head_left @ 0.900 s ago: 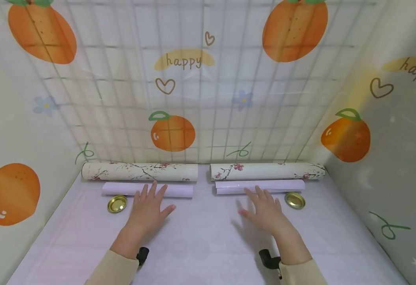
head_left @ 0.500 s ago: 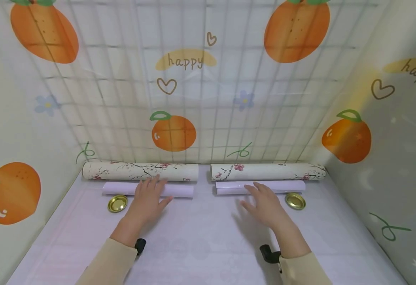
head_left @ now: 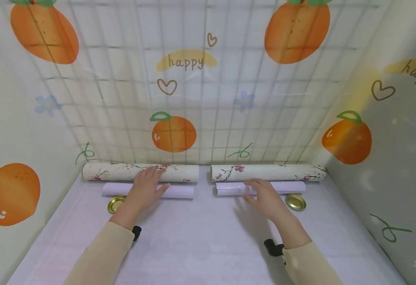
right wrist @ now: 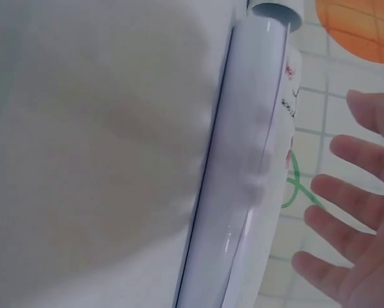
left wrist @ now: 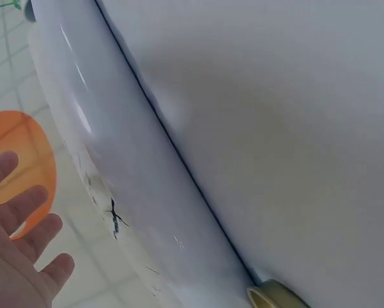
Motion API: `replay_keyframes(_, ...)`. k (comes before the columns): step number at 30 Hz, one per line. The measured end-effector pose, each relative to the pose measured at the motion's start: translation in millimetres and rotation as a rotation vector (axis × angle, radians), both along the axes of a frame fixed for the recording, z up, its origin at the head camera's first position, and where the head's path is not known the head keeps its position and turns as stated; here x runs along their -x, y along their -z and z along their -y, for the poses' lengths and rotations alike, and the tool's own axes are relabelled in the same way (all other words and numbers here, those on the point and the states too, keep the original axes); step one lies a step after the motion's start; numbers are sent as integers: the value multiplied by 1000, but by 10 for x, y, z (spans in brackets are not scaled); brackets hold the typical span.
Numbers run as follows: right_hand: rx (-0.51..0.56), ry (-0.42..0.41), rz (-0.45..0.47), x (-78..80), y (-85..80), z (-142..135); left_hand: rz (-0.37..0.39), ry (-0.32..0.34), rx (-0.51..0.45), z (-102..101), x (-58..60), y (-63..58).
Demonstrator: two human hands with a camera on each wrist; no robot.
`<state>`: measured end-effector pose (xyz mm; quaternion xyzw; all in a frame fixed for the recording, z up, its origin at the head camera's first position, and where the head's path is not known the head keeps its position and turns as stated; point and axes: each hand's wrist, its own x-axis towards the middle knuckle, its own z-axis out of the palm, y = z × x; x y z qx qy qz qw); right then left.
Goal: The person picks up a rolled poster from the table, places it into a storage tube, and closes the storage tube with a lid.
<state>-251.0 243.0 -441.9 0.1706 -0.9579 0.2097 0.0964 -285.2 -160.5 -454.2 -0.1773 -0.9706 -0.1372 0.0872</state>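
My left hand (head_left: pixel 143 190) hovers over the left plain white roll (head_left: pixel 179 192), its fingertips in front of the left flower-patterned roll (head_left: pixel 104 172). In the left wrist view, that hand's fingers (left wrist: pixel 34 237) are spread and hold nothing. Above the right plain white roll (head_left: pixel 290 187) is my right hand (head_left: pixel 265 200), just short of the right flower-patterned roll (head_left: pixel 282 173). Its fingers (right wrist: pixel 349 192) are loosely bent, apart and without anything between them in the right wrist view. Whether either hand touches a roll cannot be told from the head view.
One round gold lid (head_left: pixel 114 204) lies by the left forearm, partly covered by it. Another gold lid (head_left: pixel 295 202) is right of the right hand. Behind the rolls rises a grid wall (head_left: pixel 222 130) under an orange-printed sheet. Similar printed sheets hang at both sides.
My left hand has moved forward, from the plain white roll toward the flower-patterned one, and now partly covers the left lid. The right hand has moved slightly forward with its fingers bending more.
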Motion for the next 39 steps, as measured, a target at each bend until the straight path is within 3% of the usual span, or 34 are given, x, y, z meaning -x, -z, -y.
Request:
replay_keyframes(9, -4, 7, -4, 82, 7, -51, -18, 26, -16, 54, 238, -76)
replay_keyframes(17, 10, -25, -37, 144, 21, -86, 59, 32, 13, 105, 432, -168)
replay_keyframes(22, 18, -27, -48, 173, 31, -109, 67, 37, 43, 168, 517, -185)
replay_keyframes(39, 10, -39, -47, 199, 42, -167, 219, 29, -5, 446, 727, -33)
